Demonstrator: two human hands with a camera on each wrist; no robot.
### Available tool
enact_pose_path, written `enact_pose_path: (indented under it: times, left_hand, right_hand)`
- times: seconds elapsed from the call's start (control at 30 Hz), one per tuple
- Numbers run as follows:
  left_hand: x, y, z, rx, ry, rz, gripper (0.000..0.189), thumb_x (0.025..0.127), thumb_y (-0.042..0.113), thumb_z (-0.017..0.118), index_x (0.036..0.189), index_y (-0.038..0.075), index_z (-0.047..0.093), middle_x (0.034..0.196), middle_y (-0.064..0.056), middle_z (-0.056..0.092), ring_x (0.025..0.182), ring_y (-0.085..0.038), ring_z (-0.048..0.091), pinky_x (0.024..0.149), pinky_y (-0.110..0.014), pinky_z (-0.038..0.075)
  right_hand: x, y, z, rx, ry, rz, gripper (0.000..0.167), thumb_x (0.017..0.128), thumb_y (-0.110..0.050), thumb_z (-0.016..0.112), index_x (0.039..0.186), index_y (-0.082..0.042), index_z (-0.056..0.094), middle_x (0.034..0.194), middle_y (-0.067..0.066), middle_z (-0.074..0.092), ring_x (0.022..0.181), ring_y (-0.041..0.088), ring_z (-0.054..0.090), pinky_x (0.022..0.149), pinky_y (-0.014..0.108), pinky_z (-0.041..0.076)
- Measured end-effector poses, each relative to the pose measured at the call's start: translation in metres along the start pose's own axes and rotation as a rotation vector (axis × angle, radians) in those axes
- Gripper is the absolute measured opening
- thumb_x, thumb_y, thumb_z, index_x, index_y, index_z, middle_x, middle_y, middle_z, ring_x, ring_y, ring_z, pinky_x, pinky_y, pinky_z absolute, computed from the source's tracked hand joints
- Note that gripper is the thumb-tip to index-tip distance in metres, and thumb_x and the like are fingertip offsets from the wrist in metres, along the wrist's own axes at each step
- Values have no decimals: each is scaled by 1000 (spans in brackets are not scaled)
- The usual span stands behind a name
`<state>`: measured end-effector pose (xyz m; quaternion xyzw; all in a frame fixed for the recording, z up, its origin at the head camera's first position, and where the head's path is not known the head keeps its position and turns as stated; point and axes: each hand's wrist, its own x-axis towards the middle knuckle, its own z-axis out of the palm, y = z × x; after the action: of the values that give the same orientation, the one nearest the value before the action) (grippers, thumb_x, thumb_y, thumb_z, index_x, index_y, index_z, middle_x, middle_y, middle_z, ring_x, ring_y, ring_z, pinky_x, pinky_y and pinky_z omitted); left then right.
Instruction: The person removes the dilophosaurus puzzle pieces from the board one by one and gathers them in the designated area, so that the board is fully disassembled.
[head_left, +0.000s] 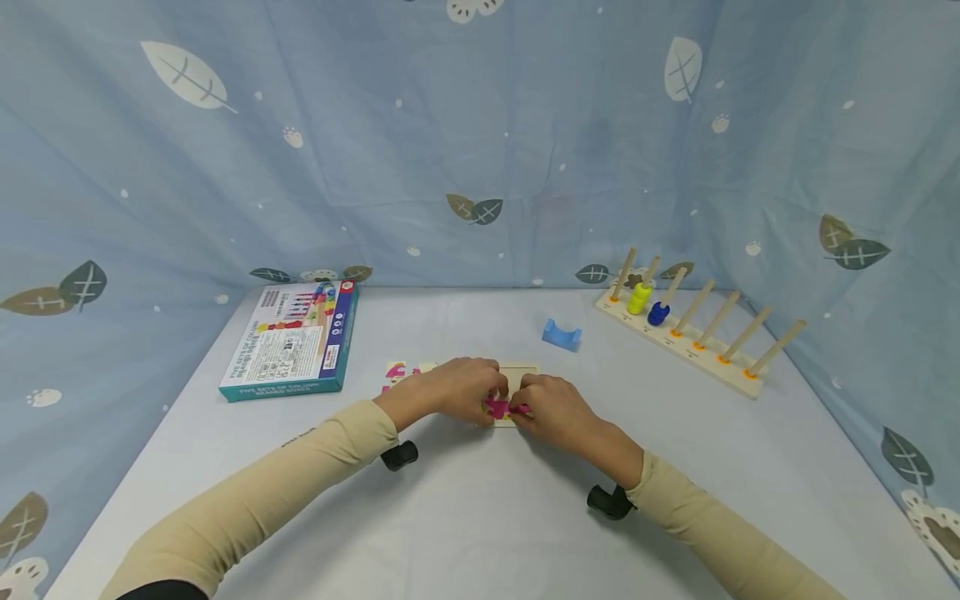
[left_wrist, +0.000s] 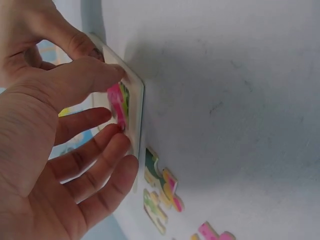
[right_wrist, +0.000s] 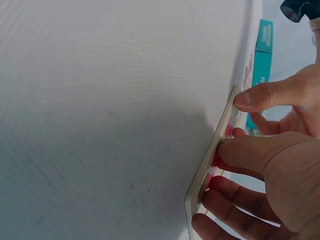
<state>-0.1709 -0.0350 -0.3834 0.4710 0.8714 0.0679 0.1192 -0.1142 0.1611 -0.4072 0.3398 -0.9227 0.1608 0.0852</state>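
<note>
Both hands work over a pale wooden puzzle board (head_left: 517, 375) at the middle of the table. My left hand (head_left: 461, 390) lies along its left side; in the left wrist view the thumb rests on the rim and the other fingers are loosely bent. Between them is a pink-and-green puzzle piece (left_wrist: 117, 102), which the fingertips touch. From the right, my right hand (head_left: 558, 408) pinches a pink puzzle piece (right_wrist: 216, 159) low over the board. Its thumb partly hides the piece.
Loose puzzle pieces (left_wrist: 162, 182) lie left of the board. A flat teal-edged box (head_left: 288, 342) lies at the left. Farther back are a blue curved block (head_left: 562, 335) and a wooden peg stand (head_left: 690, 342) with yellow and blue beads on two pegs.
</note>
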Motion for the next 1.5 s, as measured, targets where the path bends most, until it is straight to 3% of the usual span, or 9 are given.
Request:
enact_pose_path:
  times: [0.67, 0.97, 1.5]
  left_hand:
    - [-6, 0, 0, -55, 16, -13, 26, 81, 25, 84, 102, 16, 71, 94, 4, 58, 84, -8, 52, 72, -24, 46]
    - [-8, -2, 3, -92, 79, 27, 27, 81, 23, 82, 106, 17, 74, 100, 4, 56, 84, -7, 52, 73, -22, 46]
    - [-39, -17, -15, -167, 132, -61, 35, 83, 17, 80, 117, 11, 75, 109, 1, 56, 95, -15, 59, 83, -29, 50]
  right_hand:
    - [3, -3, 1, 11, -11, 7, 9, 80, -14, 84, 87, -12, 80, 81, 0, 63, 66, 11, 53, 56, 24, 44]
    - [1, -3, -1, 12, 11, -12, 9, 79, -13, 85, 86, -12, 80, 78, -1, 60, 64, 11, 53, 54, 24, 43]
    - [-1, -1, 1, -20, -23, 46, 13, 78, -17, 87, 89, -13, 80, 79, -3, 60, 65, 9, 52, 57, 23, 43]
